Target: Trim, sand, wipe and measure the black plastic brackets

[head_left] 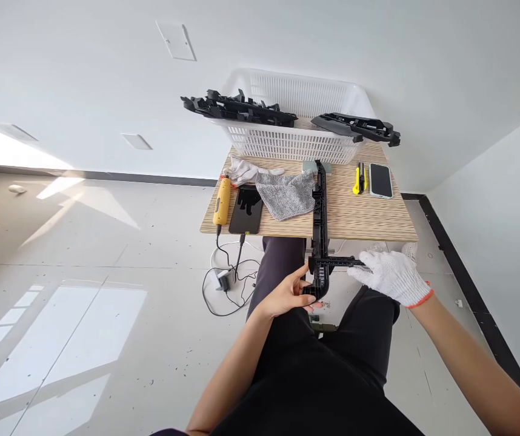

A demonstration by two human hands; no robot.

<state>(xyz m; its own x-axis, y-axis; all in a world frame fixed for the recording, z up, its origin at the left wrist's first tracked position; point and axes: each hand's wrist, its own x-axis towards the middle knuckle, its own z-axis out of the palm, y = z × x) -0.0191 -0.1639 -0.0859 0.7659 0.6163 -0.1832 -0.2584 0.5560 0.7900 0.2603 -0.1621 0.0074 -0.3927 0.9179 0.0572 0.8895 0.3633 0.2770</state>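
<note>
My bare left hand (291,294) grips the lower end of a long black plastic part (320,218), its fingers and thumb closed around it. The part points away from me, and its far end lies over the table. My right hand (385,275), in a white knit glove with an orange cuff, pinches the end of a black caliper (339,261) with pale scale marks. The caliper lies crosswise over the part near its lower end, with its jaws at the part. Whether the jaws touch it I cannot tell. A grey cloth (286,194) lies just left of the part.
A white basket (287,142) at the table's back holds several black plastic parts (242,110). On the wooden table (351,224) lie a yellow corded tool (222,203), a dark phone (246,209), a white glove (246,171), a yellow utility knife (359,178) and another phone (380,180). Cables (228,281) hang at left.
</note>
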